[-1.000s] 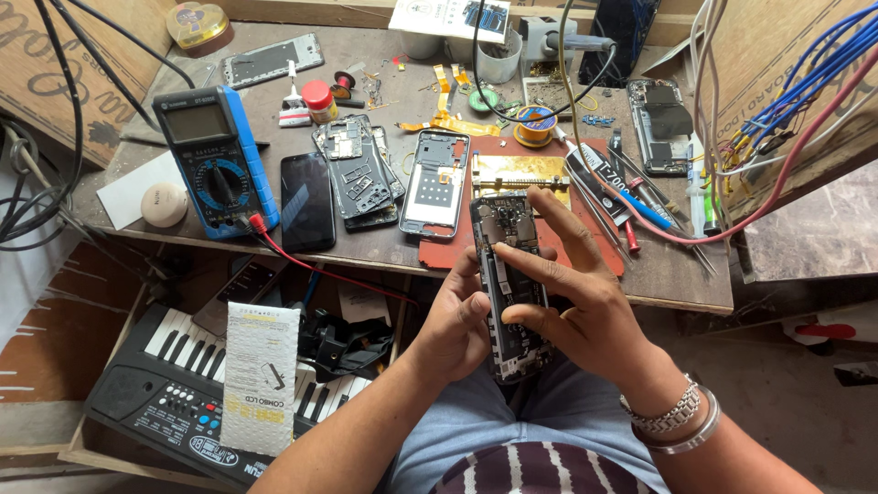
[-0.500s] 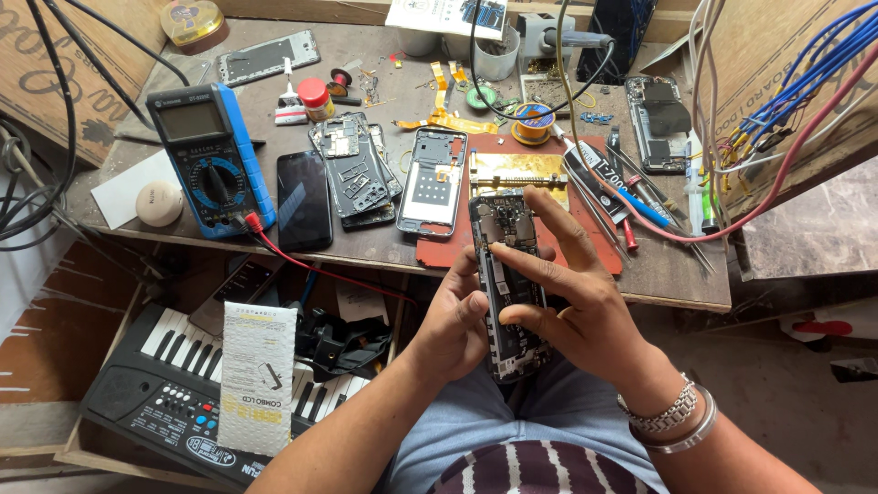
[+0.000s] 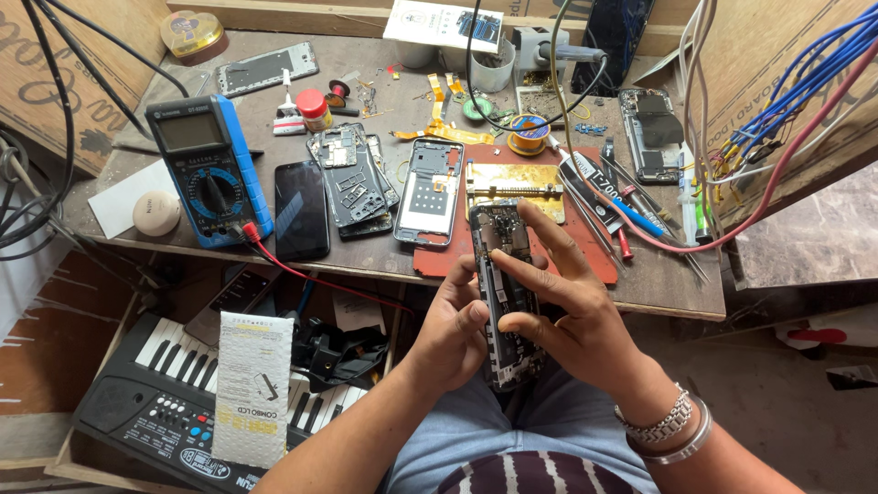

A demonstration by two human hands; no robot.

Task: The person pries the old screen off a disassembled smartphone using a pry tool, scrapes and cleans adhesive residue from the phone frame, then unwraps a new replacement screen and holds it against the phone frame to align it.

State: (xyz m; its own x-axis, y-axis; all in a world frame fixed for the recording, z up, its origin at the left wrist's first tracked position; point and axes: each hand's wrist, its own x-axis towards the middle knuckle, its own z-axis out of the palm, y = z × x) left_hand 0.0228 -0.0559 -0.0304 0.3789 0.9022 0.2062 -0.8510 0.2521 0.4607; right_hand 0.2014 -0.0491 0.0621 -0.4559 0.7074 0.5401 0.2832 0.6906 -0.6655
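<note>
An opened phone body (image 3: 502, 274) with its back off and circuit parts exposed stands tilted over my lap, at the workbench's front edge. My left hand (image 3: 455, 331) grips its left side, thumb on the frame. My right hand (image 3: 572, 311) wraps the right side, with its fingers spread across the exposed inside near the top. A silver bracelet and bangle sit on my right wrist.
On the bench lie a blue multimeter (image 3: 208, 169) with a red lead, a black phone (image 3: 301, 209), bare phone frames (image 3: 428, 192), a red mat (image 3: 585, 240) with a brass holder, screwdrivers (image 3: 617, 206), solder wire and cables. Below left sits a keyboard (image 3: 160, 393) under a white packet.
My hands and the phone have barely shifted; the right fingers have moved slightly on the phone's upper part.
</note>
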